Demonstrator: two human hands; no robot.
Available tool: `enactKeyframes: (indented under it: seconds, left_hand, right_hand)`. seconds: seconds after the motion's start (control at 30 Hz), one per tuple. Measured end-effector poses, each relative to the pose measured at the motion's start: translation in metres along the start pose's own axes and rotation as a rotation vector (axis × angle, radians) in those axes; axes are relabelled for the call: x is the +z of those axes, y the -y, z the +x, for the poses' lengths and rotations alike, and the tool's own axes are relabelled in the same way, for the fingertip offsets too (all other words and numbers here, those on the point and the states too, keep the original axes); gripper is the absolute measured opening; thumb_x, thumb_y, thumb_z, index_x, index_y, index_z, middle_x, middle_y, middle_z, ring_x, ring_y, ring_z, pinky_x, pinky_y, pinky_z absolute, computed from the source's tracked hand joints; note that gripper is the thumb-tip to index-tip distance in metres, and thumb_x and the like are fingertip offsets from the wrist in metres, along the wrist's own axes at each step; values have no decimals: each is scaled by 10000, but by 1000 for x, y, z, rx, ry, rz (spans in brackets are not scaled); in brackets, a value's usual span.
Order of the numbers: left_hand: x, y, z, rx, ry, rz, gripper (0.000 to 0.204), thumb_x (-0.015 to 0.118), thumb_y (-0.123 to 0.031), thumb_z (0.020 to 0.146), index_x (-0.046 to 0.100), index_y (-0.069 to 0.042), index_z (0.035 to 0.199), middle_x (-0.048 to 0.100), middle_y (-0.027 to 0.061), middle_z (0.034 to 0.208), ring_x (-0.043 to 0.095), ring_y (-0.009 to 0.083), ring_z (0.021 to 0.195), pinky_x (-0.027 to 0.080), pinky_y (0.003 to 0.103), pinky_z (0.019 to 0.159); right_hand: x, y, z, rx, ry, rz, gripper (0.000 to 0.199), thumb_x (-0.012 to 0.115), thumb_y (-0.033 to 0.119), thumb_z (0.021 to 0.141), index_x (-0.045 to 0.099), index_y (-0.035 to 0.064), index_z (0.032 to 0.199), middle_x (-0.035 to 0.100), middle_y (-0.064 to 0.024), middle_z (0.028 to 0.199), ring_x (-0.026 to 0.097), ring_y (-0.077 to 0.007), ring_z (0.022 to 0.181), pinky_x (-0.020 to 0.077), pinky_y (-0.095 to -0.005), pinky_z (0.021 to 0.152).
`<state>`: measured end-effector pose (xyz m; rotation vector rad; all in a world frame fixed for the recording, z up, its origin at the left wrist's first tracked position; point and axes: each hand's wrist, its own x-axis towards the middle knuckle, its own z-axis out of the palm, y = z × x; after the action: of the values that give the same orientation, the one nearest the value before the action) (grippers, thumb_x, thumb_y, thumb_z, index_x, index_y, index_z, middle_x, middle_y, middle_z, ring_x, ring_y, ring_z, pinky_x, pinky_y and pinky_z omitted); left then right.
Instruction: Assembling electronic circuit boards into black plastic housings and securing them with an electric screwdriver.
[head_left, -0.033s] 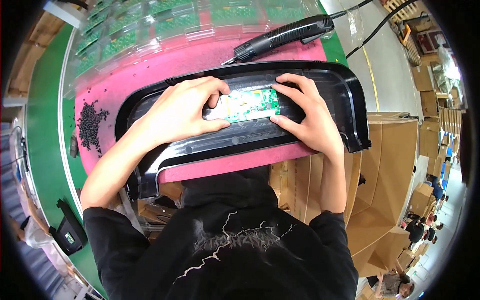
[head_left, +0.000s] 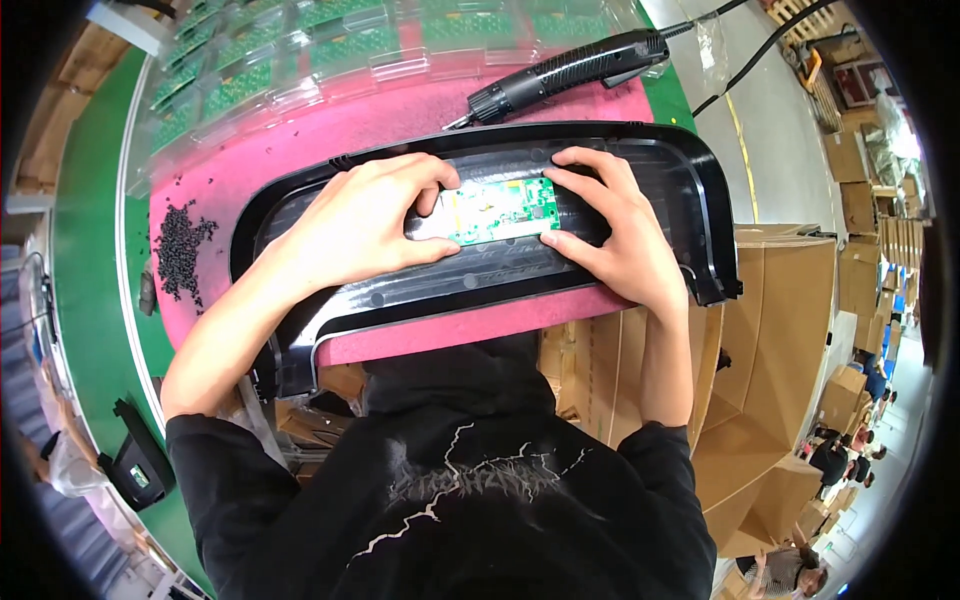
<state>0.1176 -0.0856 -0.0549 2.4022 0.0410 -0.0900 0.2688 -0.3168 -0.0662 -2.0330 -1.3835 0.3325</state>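
Note:
A green circuit board [head_left: 505,210] lies inside a long black plastic housing [head_left: 390,292], near its middle. At the board's left end, the thumb and fingers of my left hand [head_left: 365,215] close on its edges. My right hand [head_left: 625,225] grips the right end, fingertips at the far corner and thumb at the near one. Beyond the housing a black electric screwdriver [head_left: 570,75] rests with its bit pointing left. Small black screws [head_left: 180,250] lie in a loose heap to the left of the housing.
Clear plastic trays [head_left: 330,60] holding several green boards stand at the back on the pink mat [head_left: 400,345]. Open cardboard boxes [head_left: 770,340] stand at the right. Cables [head_left: 760,55] run off the screwdriver's side. Another black part [head_left: 138,470] sits on the green bench at the left.

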Motion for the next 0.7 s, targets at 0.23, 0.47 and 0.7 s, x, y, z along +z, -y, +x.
enactKeyframes:
  seconds: [0.23, 0.47, 0.7]
  left_hand:
    - [-3, 3, 0, -6, 33, -6, 509, 783, -205, 698, 558, -43, 1126, 518, 64, 802, 556, 228, 755, 469, 358, 715]
    - [-10, 3, -2, -15, 61, -88, 514, 749, -207, 764, 518, -43, 1193, 515, 69, 853, 543, 211, 769, 468, 340, 706]
    - [-13, 10, -4, 113, -17, -170, 297, 689, -144, 821, 569, -24, 1064, 499, 57, 761, 503, 188, 667, 440, 322, 610]
  right_hand:
    - [0, 2, 3, 26, 15, -6, 530, 763, 123, 704, 602, 19, 1198, 519, -123, 1289, 471, -317, 1222, 371, -407, 1042]
    - [-14, 11, 6, 57, -113, 62, 512, 745, 97, 721, 585, 24, 1203, 545, -132, 1237, 492, -279, 1183, 379, -368, 1019]
    - [-67, -37, 50, 310, -494, -153, 554, 633, 188, 860, 452, 130, 1380, 553, -96, 1222, 485, -155, 956, 413, -305, 873]
